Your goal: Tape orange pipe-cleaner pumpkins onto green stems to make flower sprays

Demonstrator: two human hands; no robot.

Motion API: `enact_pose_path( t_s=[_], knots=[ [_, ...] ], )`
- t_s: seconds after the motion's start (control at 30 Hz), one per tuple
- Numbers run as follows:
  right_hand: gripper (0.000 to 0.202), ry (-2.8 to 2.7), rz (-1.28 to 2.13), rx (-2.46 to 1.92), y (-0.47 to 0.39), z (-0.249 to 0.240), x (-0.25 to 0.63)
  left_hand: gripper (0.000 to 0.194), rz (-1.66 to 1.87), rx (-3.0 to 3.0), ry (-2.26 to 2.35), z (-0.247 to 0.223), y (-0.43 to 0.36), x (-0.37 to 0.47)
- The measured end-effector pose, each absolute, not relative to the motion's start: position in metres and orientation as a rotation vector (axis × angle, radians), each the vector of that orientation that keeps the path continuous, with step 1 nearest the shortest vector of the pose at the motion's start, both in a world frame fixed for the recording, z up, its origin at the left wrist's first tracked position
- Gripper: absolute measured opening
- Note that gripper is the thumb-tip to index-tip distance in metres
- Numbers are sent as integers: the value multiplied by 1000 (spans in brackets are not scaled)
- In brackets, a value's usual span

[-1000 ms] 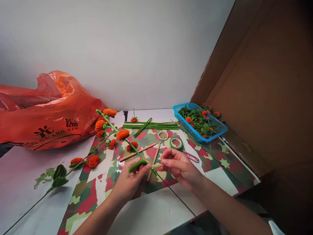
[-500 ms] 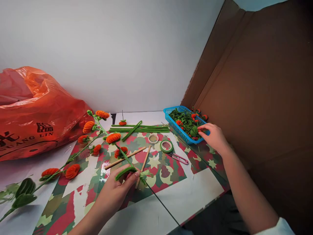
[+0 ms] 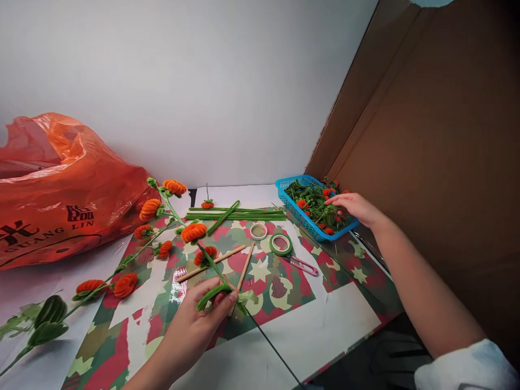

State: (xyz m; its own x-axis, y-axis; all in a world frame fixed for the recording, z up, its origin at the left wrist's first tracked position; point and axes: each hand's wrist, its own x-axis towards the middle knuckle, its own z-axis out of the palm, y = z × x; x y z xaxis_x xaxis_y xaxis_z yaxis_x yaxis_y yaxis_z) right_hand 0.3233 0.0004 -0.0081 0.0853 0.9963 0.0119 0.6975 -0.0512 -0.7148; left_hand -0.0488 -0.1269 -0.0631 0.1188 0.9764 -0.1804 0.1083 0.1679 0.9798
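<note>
And there, on the orange plastic bag (image 3: pixel 87 179) over at the left, black capitals (image 3: pixel 51 235) climb at a slant: GUANG LIN, the first letter a little warped in the plastic. Right above LIN sits a squarish black character (image 3: pixel 80 213), too stylised to make out, and left of it a bold brushlike character (image 3: pixel 18 233), bent by the folds.

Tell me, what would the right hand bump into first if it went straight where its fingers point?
Probably the green pieces heaped in the blue basket. The right hand points left across that heap, but its height is hard to judge, so it might pass just over them.
</note>
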Motion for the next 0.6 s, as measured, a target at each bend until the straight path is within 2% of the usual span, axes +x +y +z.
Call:
enact_pose_path(
  t_s=[0.2,0.33,0.47,0.6],
  knots=[
    [36,-1309,905,-1421,-5,1,313,28,963,1247,1317,-62,-127,-50],
    [27,-1213,821,-1215,-21,7,285,25,963,1193,1232,-61,-125,-50],
    [11,-1318,1169,-1063,-49,0,229,22,884,1248,1116,-63,-124,-55],
    [8,-1435,1666,-892,-74,-20,165,24,785,1331,979,-65,-123,-61]
  ],
)
